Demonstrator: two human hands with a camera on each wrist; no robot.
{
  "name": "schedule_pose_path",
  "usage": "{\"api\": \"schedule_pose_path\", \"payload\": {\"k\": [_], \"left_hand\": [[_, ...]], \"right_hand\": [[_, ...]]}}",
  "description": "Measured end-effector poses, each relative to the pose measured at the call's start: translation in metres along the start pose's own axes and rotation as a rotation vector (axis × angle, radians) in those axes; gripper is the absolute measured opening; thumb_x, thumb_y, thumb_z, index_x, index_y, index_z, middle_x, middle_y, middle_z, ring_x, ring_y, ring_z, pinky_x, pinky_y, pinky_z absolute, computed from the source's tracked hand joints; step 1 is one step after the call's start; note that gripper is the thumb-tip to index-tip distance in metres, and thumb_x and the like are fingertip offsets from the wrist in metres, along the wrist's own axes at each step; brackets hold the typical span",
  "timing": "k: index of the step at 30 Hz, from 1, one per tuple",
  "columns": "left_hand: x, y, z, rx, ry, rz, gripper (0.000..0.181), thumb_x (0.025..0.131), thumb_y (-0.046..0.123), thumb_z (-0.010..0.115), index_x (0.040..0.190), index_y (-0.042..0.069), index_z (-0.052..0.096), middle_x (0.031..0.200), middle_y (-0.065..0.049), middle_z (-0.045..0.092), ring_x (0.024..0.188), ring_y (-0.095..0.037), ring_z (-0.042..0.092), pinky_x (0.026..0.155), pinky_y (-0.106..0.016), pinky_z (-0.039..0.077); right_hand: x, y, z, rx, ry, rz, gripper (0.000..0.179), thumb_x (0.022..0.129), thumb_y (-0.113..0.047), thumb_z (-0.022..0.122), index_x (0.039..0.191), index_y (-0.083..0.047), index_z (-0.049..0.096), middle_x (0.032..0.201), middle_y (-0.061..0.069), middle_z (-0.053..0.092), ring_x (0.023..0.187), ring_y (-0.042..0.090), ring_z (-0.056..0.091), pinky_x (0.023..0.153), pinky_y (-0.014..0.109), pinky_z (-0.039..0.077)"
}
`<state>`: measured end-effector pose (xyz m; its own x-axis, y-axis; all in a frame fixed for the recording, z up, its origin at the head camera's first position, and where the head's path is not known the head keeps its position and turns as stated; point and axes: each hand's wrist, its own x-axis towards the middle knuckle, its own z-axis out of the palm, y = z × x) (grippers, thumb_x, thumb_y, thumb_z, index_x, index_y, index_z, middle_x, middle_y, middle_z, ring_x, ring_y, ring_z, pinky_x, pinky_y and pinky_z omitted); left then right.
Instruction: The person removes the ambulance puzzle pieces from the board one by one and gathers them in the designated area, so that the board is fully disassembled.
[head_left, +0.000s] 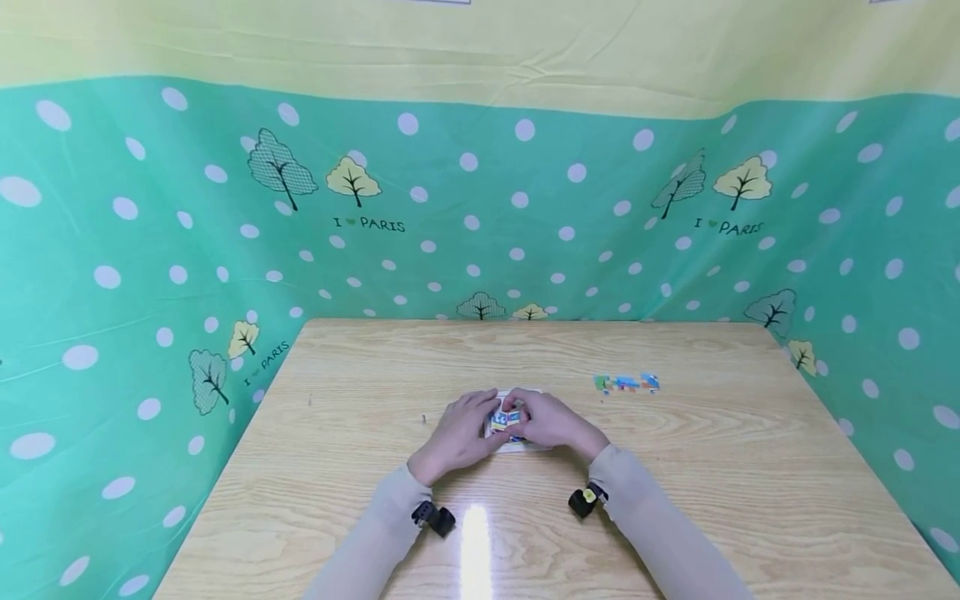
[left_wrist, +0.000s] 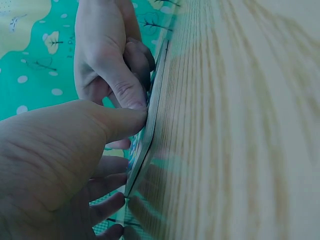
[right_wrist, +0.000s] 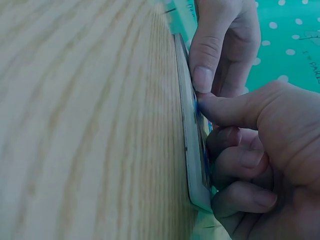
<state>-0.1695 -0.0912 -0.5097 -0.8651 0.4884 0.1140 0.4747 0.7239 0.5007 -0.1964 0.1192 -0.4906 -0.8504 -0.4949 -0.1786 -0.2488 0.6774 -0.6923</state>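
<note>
A small jigsaw puzzle in a white-rimmed tray (head_left: 516,447) lies flat on the table between the two hands, its blue, white and yellow pieces (head_left: 500,420) partly covered. My left hand (head_left: 461,429) rests along the tray's left side, its fingers fairly straight at the edge and its thumb (left_wrist: 122,120) pressing near the front rim. From the right, my right hand (head_left: 551,421) curves over the puzzle, fingers bent and thumb (right_wrist: 227,109) low on the pieces. It pinches a puzzle piece, mostly hidden by the fingers. Both thumb tips meet close over the tray in the wrist views.
Several loose blue, green and orange puzzle pieces (head_left: 626,383) lie on the wooden table (head_left: 360,367) to the right, beyond the right hand. A tiny dark speck (head_left: 423,419) sits left of the left hand. A green dotted curtain (head_left: 450,242) stands around the table's back and sides.
</note>
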Motion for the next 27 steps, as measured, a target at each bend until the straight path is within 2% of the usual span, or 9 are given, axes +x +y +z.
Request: {"api": "schedule_pose_path", "payload": {"k": [7,10,17,21,25,27], "left_hand": [[0.0013,-0.001,0.0005,-0.005,0.002,-0.005,0.061,0.103,0.043,0.067,0.15,0.005,0.059,0.163,-0.018,0.051,0.152,-0.044,0.044,0.122,-0.066,0.037],[0.0013,-0.0009,0.0008,-0.009,0.003,-0.007,0.061,0.103,0.043,0.067,0.15,0.004,0.06,0.162,-0.018,0.051,0.151,-0.044,0.045,0.122,-0.066,0.038],[0.0009,0.0002,0.0013,-0.033,0.003,-0.015,0.064,0.102,0.043,0.068,0.151,0.003,0.058,0.161,-0.019,0.052,0.151,-0.044,0.044,0.122,-0.066,0.037],[0.0011,-0.0007,0.0014,-0.033,-0.001,-0.02,0.065,0.101,0.041,0.07,0.152,0.003,0.057,0.162,-0.018,0.051,0.152,-0.043,0.044,0.122,-0.067,0.037],[0.0016,-0.0018,0.0013,-0.03,-0.009,-0.021,0.066,0.1,0.039,0.07,0.153,0.002,0.055,0.164,-0.017,0.05,0.152,-0.042,0.043,0.122,-0.067,0.037],[0.0017,-0.0018,0.0014,-0.033,-0.014,-0.022,0.066,0.1,0.039,0.07,0.153,0.001,0.055,0.164,-0.017,0.05,0.153,-0.042,0.043,0.122,-0.067,0.036]], "right_hand": [[0.0016,0.0028,-0.0001,0.018,-0.007,-0.028,0.041,0.097,-0.02,0.079,0.136,-0.013,0.069,0.067,-0.005,0.055,0.055,0.009,0.045,0.052,0.021,0.034],[0.0028,0.0043,0.0004,0.033,-0.015,-0.038,0.037,0.097,-0.019,0.079,0.133,-0.013,0.07,0.066,-0.006,0.053,0.054,0.008,0.044,0.051,0.021,0.034],[0.0043,0.0068,0.0018,0.132,-0.011,-0.038,0.029,0.093,-0.002,0.076,0.116,-0.016,0.065,0.071,-0.005,0.054,0.058,0.01,0.047,0.051,0.021,0.036],[0.0032,0.0074,0.0025,0.152,0.038,-0.062,0.021,0.094,-0.008,0.077,0.112,-0.017,0.069,0.081,-0.002,0.06,0.067,0.012,0.053,0.057,0.022,0.041],[0.0022,0.0088,0.0026,0.19,0.086,-0.088,0.006,0.1,-0.018,0.074,0.105,-0.019,0.075,0.096,-0.002,0.07,0.085,0.013,0.061,0.071,0.026,0.05],[0.0017,0.0097,0.0023,0.216,0.093,-0.098,0.005,0.102,-0.02,0.072,0.104,-0.019,0.076,0.101,-0.003,0.072,0.094,0.014,0.064,0.08,0.029,0.054]]}}
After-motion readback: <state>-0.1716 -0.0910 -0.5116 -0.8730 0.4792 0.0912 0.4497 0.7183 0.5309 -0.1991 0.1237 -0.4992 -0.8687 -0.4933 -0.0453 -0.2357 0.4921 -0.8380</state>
